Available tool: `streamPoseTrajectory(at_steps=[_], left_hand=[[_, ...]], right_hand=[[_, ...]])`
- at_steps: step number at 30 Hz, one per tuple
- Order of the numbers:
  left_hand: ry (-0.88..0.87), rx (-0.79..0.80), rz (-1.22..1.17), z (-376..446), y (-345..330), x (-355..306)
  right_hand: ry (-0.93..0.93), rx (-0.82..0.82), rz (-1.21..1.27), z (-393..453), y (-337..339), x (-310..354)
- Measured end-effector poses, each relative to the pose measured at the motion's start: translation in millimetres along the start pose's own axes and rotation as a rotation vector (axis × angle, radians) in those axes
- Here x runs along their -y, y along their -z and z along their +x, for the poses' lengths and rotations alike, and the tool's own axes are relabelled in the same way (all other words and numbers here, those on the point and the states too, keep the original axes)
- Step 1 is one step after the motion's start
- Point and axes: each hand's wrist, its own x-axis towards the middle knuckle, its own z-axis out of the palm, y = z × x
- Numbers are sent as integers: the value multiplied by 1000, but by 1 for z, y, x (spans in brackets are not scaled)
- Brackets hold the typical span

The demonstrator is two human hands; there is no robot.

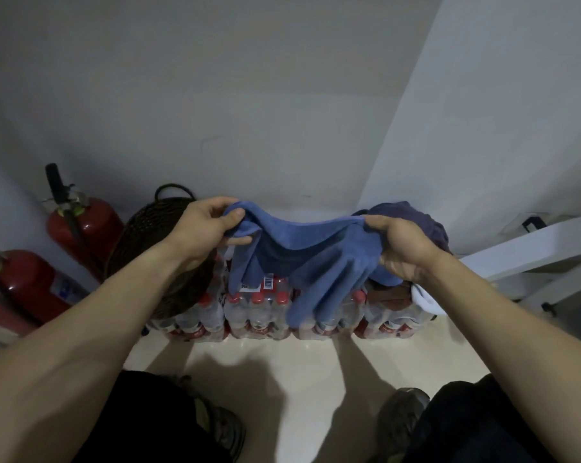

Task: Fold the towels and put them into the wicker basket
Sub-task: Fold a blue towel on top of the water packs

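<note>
A blue towel (309,259) hangs stretched between my two hands above packs of bottles. My left hand (205,228) pinches its left corner between thumb and fingers. At the towel's right edge my right hand (402,245) grips the cloth. The towel sags in the middle and its lower part drapes over the bottles. A dark wicker basket (148,235) with a handle stands at the left, partly hidden by my left forearm. Behind my right hand lies a dark purple towel (416,218), and a white cloth (422,299) shows under my right wrist.
Shrink-wrapped packs of red-capped bottles (259,312) sit on the pale floor against the wall. Two red fire extinguishers (82,225) stand at the left. A white shelf (533,248) juts out at the right. My shoes (399,419) are at the bottom.
</note>
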Motion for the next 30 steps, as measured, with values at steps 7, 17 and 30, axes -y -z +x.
streamPoseTrajectory(at_steps=[7,17,30], left_hand=[[-16,38,-200,8,-33,-10],[180,185,-598,7,-52,-29],[157,373,-490,19,-67,-25]], right_hand=[[-57,86,-254,-18,-46,-28],[-37,-103,-652,-8,-60,-41],[-61,74,-442,3,-47,-33]])
